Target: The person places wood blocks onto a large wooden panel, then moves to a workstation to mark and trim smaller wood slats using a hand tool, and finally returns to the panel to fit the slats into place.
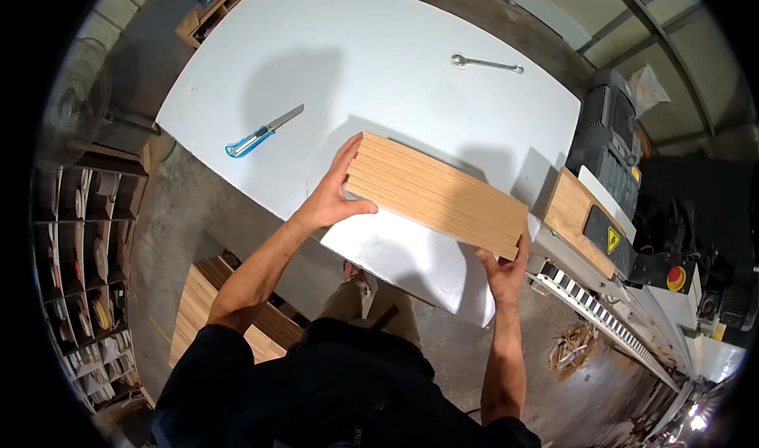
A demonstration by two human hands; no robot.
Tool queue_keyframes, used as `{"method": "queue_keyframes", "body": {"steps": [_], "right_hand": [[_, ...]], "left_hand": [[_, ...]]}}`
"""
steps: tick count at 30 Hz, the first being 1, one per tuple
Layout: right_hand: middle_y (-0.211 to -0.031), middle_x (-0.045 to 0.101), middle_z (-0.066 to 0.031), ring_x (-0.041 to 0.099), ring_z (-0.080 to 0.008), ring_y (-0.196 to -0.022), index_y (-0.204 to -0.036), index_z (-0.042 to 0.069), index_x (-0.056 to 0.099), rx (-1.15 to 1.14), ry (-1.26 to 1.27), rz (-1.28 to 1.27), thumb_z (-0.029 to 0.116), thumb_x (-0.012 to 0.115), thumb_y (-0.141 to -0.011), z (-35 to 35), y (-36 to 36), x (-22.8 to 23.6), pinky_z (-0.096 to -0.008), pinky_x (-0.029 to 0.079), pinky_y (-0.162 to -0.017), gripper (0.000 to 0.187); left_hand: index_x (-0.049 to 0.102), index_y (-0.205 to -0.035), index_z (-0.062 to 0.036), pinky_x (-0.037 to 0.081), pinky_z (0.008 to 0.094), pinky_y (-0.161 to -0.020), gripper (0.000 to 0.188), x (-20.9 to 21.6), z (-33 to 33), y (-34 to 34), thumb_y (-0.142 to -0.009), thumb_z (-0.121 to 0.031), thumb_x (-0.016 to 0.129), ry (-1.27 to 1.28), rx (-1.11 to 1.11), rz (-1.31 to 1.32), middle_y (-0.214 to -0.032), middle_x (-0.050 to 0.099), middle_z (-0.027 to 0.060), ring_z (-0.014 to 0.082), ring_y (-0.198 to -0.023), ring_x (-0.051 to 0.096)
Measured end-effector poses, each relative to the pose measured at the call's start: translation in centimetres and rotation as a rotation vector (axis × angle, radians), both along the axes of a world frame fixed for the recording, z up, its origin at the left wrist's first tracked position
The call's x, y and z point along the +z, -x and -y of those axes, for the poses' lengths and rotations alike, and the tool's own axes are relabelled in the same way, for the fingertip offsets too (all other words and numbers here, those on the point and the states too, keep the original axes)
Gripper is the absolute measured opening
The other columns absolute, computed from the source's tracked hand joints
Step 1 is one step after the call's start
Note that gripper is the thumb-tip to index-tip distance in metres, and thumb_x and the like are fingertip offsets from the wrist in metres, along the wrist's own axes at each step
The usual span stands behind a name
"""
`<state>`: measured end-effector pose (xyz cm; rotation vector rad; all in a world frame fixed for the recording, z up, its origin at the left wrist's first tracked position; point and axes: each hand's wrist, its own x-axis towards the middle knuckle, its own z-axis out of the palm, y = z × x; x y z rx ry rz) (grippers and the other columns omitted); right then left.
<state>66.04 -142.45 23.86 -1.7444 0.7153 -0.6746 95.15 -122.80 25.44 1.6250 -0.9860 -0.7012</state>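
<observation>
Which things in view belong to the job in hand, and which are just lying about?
In the job:
wood-toned bundle, held at its ends by the left hand and right hand
white table beneath it

Apparently just lying about:
blue utility knife, blade out, untouched on the table
wrench, untouched toward the table's far side

left forearm [257, 280]: bare, slanting in toward the near edge of the desk [379, 45] | left hand [329, 200]: gripping, over that edge, thumb stretched rightward, fingers reaching forward | right forearm [507, 353]: bare, nearly straight ahead | right hand [504, 274]: gripping, by the near right corner, thumb apart from fingers
</observation>
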Motion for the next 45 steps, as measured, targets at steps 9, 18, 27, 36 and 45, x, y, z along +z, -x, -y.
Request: {"method": "queue_keyframes", "body": {"steps": [9,18,27,36,45], "right_hand": [[-0.134,0.044,-0.0099,0.045,-0.0222,-0.122,-0.146,0.007,0.016,-0.020,-0.256,0.061,0.049,0.085,-0.053,-0.5,-0.1,-1.0,-0.0376,0.040,-0.103,0.123],[-0.122,0.051,-0.0090,0.055,-0.0183,-0.106,-0.146,0.004,0.012,0.046,-0.259,0.058,0.028,0.087,-0.063,0.0,-1.0,0.8,-0.0317,0.051,-0.085,0.114],[-0.142,0.029,-0.0127,0.045,-0.0226,-0.121,-0.145,0.000,0.012,0.078,-0.188,-0.029,0.028,0.086,-0.063,1.0,1.2,-3.7,-0.0344,0.041,-0.100,0.115],[-0.139,0.041,-0.0113,0.041,-0.0223,-0.126,-0.142,0.004,0.030,-0.089,-0.284,0.199,0.062,0.066,-0.072,0.0,0.9,-2.6,-0.0392,0.034,-0.104,0.097],[-0.135,0.042,-0.0105,0.044,-0.0194,-0.121,-0.139,0.000,0.031,-0.060,-0.296,0.057,0.064,0.065,-0.072,1.2,6.4,-6.0,-0.0347,0.037,-0.099,0.099]], "left_hand": [[0.003,-0.149,-0.0053,0.017,0.0354,-0.113,0.119,-0.9,-0.1,0.6,-0.063,-0.014,0.085,0.112,-0.036,-0.149,-0.153,0.019,0.0143,0.0241,-0.140,0.019],[0.008,-0.148,-0.0049,0.015,0.0368,-0.115,0.113,-0.6,0.3,-0.4,-0.062,-0.010,0.082,0.095,-0.059,-0.173,-0.155,0.013,0.0123,0.0244,-0.142,0.016],[0.006,-0.148,-0.0047,0.019,0.0369,-0.114,0.113,-1.3,0.4,-0.8,-0.063,-0.007,0.080,0.047,-0.136,-0.148,-0.155,0.011,0.0122,0.0245,-0.142,0.015],[0.002,-0.148,-0.0041,0.014,0.0354,-0.114,0.122,-1.2,-0.1,-1.0,-0.061,-0.017,0.086,0.132,-0.163,-0.178,-0.156,0.006,0.0133,0.0233,-0.143,0.011],[0.004,-0.149,-0.0078,0.019,0.0413,-0.114,0.123,-3.4,0.0,-0.5,-0.060,-0.030,0.087,0.200,-0.143,-0.160,-0.155,0.007,0.0152,0.0295,-0.143,0.011]]}}
